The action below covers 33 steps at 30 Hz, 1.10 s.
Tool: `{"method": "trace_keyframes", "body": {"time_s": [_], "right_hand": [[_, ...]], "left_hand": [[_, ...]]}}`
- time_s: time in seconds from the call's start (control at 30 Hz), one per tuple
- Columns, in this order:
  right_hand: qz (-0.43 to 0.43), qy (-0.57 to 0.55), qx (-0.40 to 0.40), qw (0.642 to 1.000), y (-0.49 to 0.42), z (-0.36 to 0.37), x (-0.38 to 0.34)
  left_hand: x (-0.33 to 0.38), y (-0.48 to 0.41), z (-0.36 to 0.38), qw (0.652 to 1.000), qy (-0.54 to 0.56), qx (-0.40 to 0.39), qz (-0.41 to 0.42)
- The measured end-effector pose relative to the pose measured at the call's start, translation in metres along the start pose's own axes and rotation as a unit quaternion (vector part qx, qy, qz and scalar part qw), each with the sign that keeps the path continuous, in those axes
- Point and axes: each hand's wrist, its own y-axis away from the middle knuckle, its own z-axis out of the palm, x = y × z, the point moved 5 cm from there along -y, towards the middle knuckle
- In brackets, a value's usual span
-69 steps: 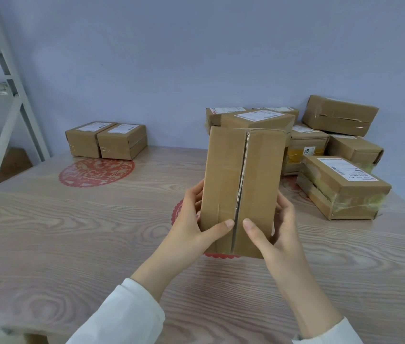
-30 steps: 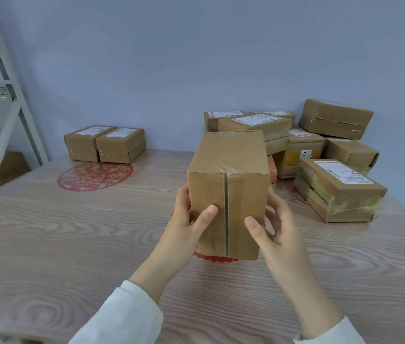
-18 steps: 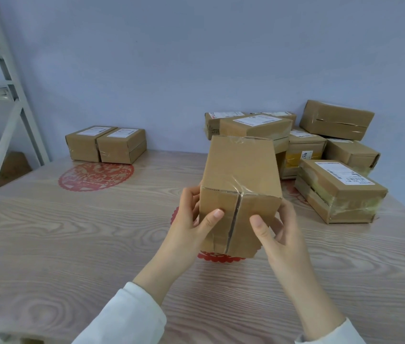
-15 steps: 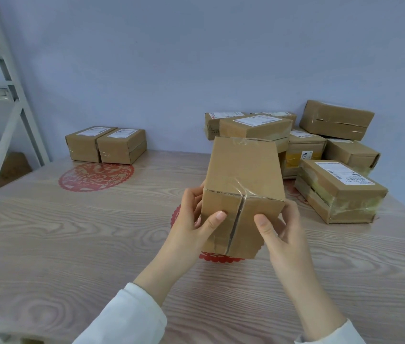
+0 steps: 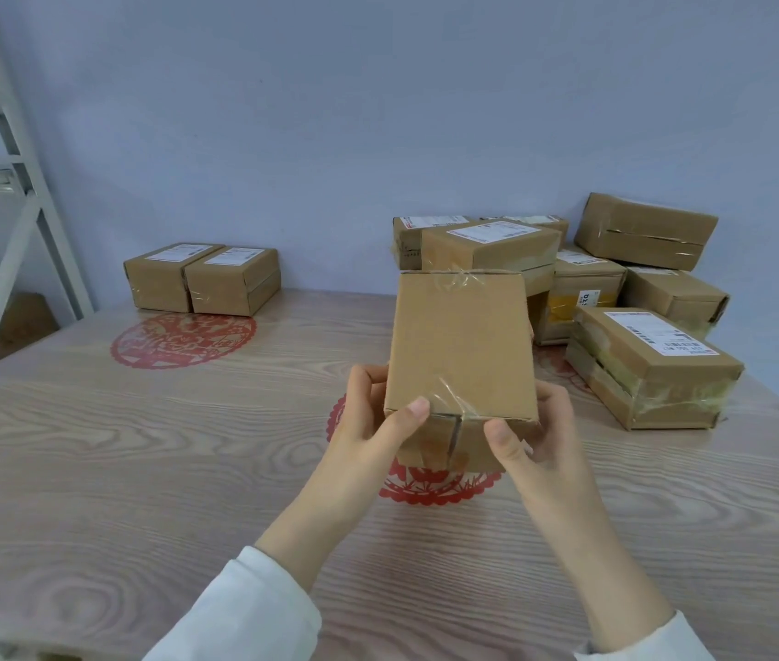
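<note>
Grip, head view: two-handed, both hands closed round the near end of one cardboard box [image 5: 461, 345].

- Left hand [image 5: 368, 422]: fingers curled behind the left side, thumb on the near top edge just beside the taped seam.
- Right hand [image 5: 540, 436]: fingers cupping the right side, thumb lying on the end face.
- Cardboard box, location: directly above the red paper-cut [image 5: 426, 489] on the worktop [image 5: 139, 469], tilted, with a plain broad face up. That face bears no label. Whether the far end rests on anything cannot be told.
- Pair of labelled boxes [image 5: 201, 279]: well behind and to the left of the red paper-cut, side by side and touching.
- Heap of parcels [image 5: 650, 369]: behind and to the right of the red paper-cut, several with labels up.

Step in hand, as judged: turning the box over to find its labelled face.

Handling notes:
- Roll it about its long axis, one face at a time.
- Hold thumbs clear of the seam, where loose tape can catch.
- Support it from the sides and underneath, not by the flaps.
- Work over the red paper-cut, well clear of the heap, so a slip knocks nothing over.
- Lower it flat, label up, before letting go.
</note>
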Motion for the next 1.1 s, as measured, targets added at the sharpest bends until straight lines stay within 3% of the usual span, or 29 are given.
{"method": "trace_keyframes", "body": {"time_s": [0.27,0.43,1.1], "right_hand": [[0.029,-0.029,-0.029,0.999,0.005,0.002,0.002],[0.033,-0.048,-0.039,0.998,0.006,0.004,0.003],[0.026,-0.008,-0.018,0.999,0.007,0.003,0.015]], "left_hand": [[-0.005,-0.002,-0.004,1.0,-0.002,-0.018,-0.009],[0.0,-0.001,-0.007,1.0,-0.007,0.015,-0.013],[-0.009,-0.005,-0.01,0.998,-0.056,-0.004,0.001]]}}
